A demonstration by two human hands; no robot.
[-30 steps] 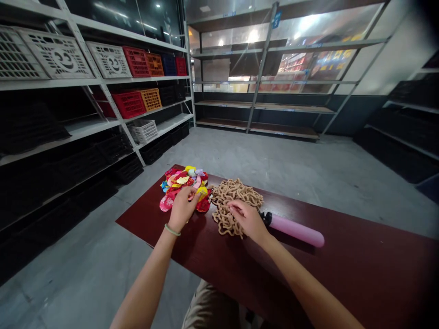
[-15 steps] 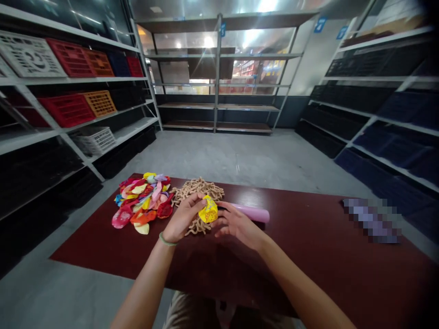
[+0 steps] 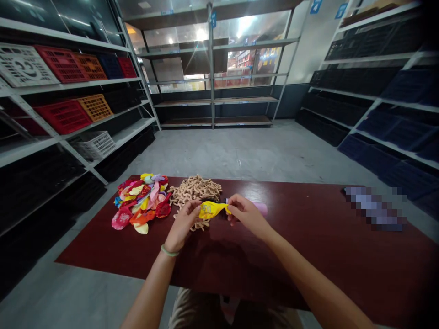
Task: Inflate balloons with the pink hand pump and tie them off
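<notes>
A limp yellow balloon (image 3: 211, 210) with printed marks is stretched sideways between my two hands above the table. My left hand (image 3: 185, 222) pinches its wide end, and my right hand (image 3: 246, 214) grips the narrow neck. Behind my left hand lies a heap of beige, twisted, cord-like pieces (image 3: 196, 189). A pile of uninflated balloons (image 3: 142, 201) in many colours sits further left. Past my right hand a pink cylinder (image 3: 261, 209) shows in part; my fingers hide the rest of it.
The dark red table (image 3: 308, 242) spans the front. A blurred purple object (image 3: 373, 208) lies at its right end. Shelves with red crates (image 3: 65, 116) and other crates stand left, dark bins (image 3: 398, 123) right, and a metal rack (image 3: 211, 82) at the back.
My right hand has closed on the balloon's neck and drawn it to the right. The balloon, bunched up before, is now pulled out lengthwise. The view has tilted slightly.
</notes>
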